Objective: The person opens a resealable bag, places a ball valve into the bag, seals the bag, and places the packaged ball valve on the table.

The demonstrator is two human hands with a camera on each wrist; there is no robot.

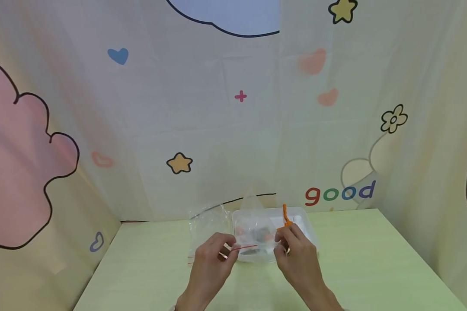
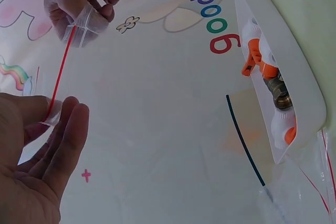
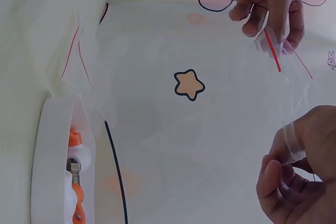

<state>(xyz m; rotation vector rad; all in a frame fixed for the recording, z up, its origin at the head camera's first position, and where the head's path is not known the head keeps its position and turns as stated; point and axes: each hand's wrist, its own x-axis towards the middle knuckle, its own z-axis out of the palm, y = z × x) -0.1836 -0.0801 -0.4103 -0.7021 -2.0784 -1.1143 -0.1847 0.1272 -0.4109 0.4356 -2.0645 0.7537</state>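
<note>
Both hands pinch the edges of a clear zip bag [image 1: 253, 216], which hangs upright between them above the table. My left hand [image 1: 213, 261] grips the side by the red zip strip [image 2: 62, 72], which slants from one hand to the other in the left wrist view. On the opposite side, thumb and fingers of my right hand [image 1: 299, 255] pinch the thin plastic. Behind the bag stands a white tray [image 1: 312, 233], seen partly through it. In the tray lie an orange part [image 2: 253, 59], a brass-coloured metal fitting [image 2: 282, 97] and white pieces with orange ends [image 2: 283, 124].
A second clear zip bag [image 1: 207, 224] with red strips lies left of the tray, at its edge. The light green table [image 1: 369, 255] backs onto a printed curtain [image 1: 218, 129] close behind the tray.
</note>
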